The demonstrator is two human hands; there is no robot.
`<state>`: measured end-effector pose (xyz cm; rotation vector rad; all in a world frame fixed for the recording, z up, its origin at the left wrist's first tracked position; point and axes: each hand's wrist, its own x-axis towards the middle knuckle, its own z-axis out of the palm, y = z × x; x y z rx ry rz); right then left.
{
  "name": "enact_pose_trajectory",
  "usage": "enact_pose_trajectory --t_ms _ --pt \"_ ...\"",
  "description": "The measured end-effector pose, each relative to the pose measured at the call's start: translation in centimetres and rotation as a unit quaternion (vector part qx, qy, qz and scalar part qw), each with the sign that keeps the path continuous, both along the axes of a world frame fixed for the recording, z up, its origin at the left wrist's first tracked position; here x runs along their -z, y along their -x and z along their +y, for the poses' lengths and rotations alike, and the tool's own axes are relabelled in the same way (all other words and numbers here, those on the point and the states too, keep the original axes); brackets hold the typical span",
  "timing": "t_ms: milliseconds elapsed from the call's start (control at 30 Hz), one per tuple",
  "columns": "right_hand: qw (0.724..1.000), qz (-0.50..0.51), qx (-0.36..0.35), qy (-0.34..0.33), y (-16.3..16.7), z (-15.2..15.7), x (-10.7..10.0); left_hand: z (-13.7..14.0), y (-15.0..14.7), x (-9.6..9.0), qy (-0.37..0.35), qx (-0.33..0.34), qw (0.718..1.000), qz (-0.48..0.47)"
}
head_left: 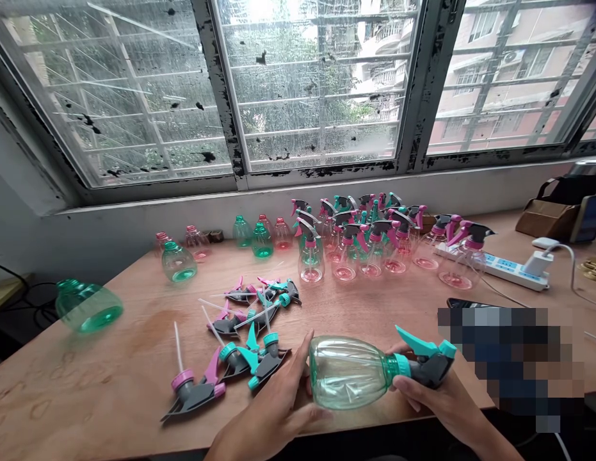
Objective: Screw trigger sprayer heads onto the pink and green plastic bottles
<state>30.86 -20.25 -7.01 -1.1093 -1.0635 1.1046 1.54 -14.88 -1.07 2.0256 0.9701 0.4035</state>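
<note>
The left grip (278, 402) cups the bottle (348, 374), the right grip (442, 400) holds its sprayer (429, 369), and uneven pressure risks a slip

Table (129, 390): brown wood-grained top, with darker stains and ring-like marks at the left.
Window (317, 70): wide, along the table's far side, the glass cloudy, streaked and dotted with dark specks.
Frame (221, 83): grey, its coating chipped into black patches.
Bars (490, 67): a grid of them beyond the panes.
Outside: green foliage (298, 125), curved pale balconies (386, 70), a pinkish building (523, 83) at the right.
Wall (100, 237): greyish white below the window, dimmer toward the left.
Left edge: part of a yellowish surface (7, 291) beside the table.
Light: daylight through the glass, brightest at the middle pane's top.
</note>
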Motion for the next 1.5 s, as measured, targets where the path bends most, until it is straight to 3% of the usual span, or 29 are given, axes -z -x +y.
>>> enact_pose_trajectory --t_ms 533,733,1067,1233,1500 --pt "1.000 -0.007 0.004 -0.019 -0.19 0.09 0.13 0.11 -0.04 0.31 0.012 -0.002 1.000 0.000" --pt "0.999 -0.028 0.004 -0.019 -0.28 0.02 -0.10 0.12 0.17 0.58 -0.032 0.008 0.999 0.004" --pt "0.999 -0.036 0.008 -0.023 -0.03 0.12 -0.40 0.39 0.21 0.58 0.012 0.004 1.000 -0.004" --pt "0.999 -0.027 0.001 -0.020 -0.29 0.11 0.09 0.45 0.27 0.54 0.004 0.009 1.000 0.019" --pt "1.000 -0.010 -0.011 -0.012 -0.35 0.07 0.19 0.06 0.07 0.25 0.007 0.003 1.000 -0.022"
